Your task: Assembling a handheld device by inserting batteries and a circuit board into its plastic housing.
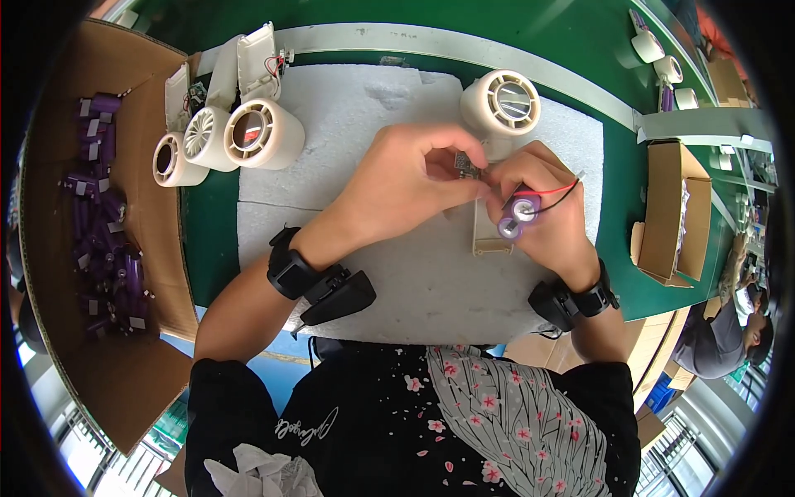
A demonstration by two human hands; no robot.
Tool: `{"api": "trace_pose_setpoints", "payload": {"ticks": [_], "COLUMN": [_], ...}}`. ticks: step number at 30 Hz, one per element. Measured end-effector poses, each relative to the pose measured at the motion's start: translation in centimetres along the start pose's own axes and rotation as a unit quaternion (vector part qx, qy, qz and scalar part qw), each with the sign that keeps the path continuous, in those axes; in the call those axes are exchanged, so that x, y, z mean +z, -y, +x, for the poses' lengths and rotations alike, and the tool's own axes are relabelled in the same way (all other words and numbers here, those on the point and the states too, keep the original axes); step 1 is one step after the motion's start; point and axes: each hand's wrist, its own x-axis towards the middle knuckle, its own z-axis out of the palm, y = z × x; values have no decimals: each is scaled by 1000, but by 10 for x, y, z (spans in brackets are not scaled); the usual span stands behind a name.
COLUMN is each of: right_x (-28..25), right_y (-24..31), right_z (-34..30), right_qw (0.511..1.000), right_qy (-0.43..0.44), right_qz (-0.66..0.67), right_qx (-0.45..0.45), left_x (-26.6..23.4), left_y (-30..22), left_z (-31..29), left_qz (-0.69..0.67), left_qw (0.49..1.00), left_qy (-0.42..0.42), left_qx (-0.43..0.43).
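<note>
My left hand [397, 178] is closed, thumb and forefinger pinching near a small circuit board [465, 164]. In my right hand [542, 199] is a purple battery pack [520, 215] of two cylindrical cells, with red and black wires trailing from it. The fingertips of both hands meet beside the board, and exactly what they grip there is partly hidden. Under the hands lies a cream handheld fan housing [494, 240]. Its round fan head [501, 102] points away from me, and the fingers cover much of the handle.
A white foam pad [331, 108] lies on the green bench. Several cream fan units [263, 137] with opened handles stand at the back left. On the left, a large cardboard box [157, 273] holds purple batteries [103, 215]. A smaller carton [662, 211] sits right; a person [716, 344] is beyond.
</note>
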Motion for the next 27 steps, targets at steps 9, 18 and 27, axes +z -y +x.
{"api": "trace_pose_setpoints", "payload": {"ticks": [9,18,27], "right_x": [-2,-4,-4], "right_y": [4,5,9], "right_z": [3,3,4], "right_qw": [1000,1000,999], "right_qy": [16,23,14], "right_qz": [-1,5,0], "right_qx": [13,19,41], "left_x": [6,4,4], "left_y": [9,0,-1], "left_z": [2,1,-2], "left_qz": [51,151,243], "left_qw": [986,968,934], "left_qy": [-24,-29,-43], "left_qx": [159,197,257]}}
